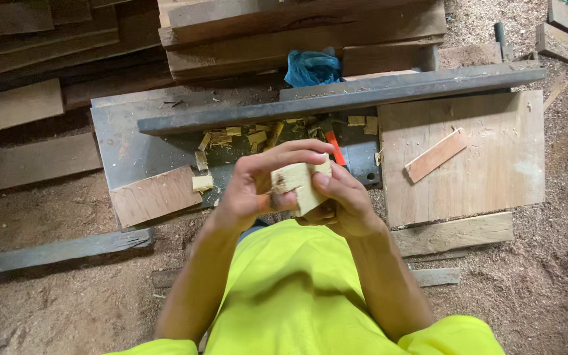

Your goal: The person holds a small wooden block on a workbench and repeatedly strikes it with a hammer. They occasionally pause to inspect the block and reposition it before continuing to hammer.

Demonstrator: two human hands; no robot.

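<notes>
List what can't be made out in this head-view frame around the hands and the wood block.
- Wood block: its lower and back faces are covered by the left hand and right hand.
- Orange-handled tool: its lower end is hidden behind the block and fingers; its kind is unclear.
- Blue bag: crumpled, contents not visible.
- Wood offcuts: too small to tell shapes.
- Planks: cut off by the top edge.

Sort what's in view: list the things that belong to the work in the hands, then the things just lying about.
In hand:
left hand
right hand
pale wood block, gripped by both
small wood offcuts on the grey slab, probably related

Lying about:
blue plastic bag
plywood sheet with a thin strip on it
orange object
stacked planks
</notes>
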